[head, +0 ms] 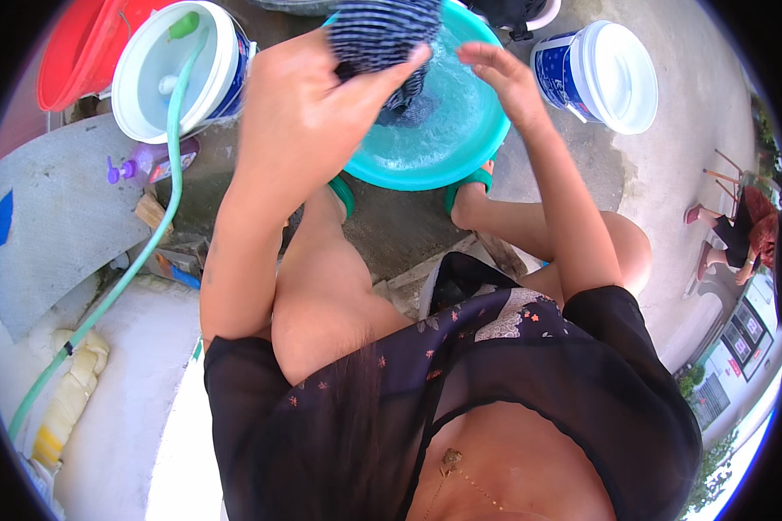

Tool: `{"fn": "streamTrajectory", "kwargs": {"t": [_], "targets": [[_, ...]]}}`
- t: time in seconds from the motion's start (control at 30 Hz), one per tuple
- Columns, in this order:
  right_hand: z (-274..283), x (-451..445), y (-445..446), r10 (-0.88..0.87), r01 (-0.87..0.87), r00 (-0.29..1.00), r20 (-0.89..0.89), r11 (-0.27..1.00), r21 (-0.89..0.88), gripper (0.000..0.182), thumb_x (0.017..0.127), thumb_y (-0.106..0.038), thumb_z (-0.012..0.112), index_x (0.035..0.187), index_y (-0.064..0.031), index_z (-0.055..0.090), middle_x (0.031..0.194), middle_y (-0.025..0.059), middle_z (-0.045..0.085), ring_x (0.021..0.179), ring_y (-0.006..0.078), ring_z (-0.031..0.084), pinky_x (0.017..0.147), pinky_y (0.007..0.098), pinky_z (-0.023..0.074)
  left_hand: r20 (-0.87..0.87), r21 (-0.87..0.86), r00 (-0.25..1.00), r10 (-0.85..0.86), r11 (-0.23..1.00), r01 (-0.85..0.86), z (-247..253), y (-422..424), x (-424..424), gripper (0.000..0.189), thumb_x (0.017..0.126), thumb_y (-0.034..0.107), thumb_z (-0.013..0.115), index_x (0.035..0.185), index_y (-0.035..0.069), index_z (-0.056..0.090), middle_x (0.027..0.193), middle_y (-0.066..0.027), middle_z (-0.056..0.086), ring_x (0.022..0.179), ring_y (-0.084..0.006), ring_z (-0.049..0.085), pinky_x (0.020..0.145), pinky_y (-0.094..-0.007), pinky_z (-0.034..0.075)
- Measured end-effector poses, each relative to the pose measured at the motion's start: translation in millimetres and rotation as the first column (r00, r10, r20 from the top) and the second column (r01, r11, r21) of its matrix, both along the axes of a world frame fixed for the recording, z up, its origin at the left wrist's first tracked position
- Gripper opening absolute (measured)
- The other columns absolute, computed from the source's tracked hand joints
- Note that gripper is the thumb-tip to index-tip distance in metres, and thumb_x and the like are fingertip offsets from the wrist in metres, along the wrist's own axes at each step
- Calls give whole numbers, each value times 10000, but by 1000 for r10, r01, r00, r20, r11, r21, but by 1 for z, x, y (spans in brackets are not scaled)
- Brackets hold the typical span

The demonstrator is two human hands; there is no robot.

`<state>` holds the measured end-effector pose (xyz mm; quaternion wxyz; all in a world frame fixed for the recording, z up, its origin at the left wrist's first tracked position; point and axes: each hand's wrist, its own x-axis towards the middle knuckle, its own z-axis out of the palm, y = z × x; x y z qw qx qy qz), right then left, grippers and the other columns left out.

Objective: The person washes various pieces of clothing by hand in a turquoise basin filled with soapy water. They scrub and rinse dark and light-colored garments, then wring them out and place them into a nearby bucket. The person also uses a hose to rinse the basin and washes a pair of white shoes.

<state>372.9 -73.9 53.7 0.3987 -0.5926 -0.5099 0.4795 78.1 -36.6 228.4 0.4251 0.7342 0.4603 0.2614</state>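
Observation:
A dark cloth with light stripes [384, 36] hangs from my left hand [313, 98], bunched over the upper part of a round turquoise basin [423, 181]. My left thumb lies along the cloth's near side; the other fingers are mostly hidden. The cloth's lower end reaches into the stirred, foamy water [453, 124]. My right hand [502, 75] is at the basin's right rim, apart from the cloth, with its fingers slightly bent and nothing in them.
A white bucket [120, 98] with a green hose [177, 156] stands left, beside a red basin [62, 71] and a purple pump bottle [153, 159]. Another white-and-blue bucket [583, 71] holds water at the right. A seated person [743, 228] is at the far right.

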Motion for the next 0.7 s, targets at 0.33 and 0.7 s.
{"fn": "streamTrajectory", "kwargs": {"t": [0.33,0.7], "targets": [[-148,-21,38,-642,658,747,172,752,-46,378,904,-241,601,1212,-26,646,1205,156,662,1140,273,605,1002,353,439,793,36,290,536,433,-901,35,-20,-107,334,725,95,629,955,-134,708,1018,-291,689,948,-346,690,852,-442,580],[-147,-206,72,-149,136,986,-75,978,-159,407,917,-342,606,1148,-9,651,1105,169,683,1050,281,636,944,362,477,694,218,380,612,324,-921,27,4,-100,312,789,116,713,970,-138,694,1001,-254,698,854,-330,705,775,-412,580]]}}
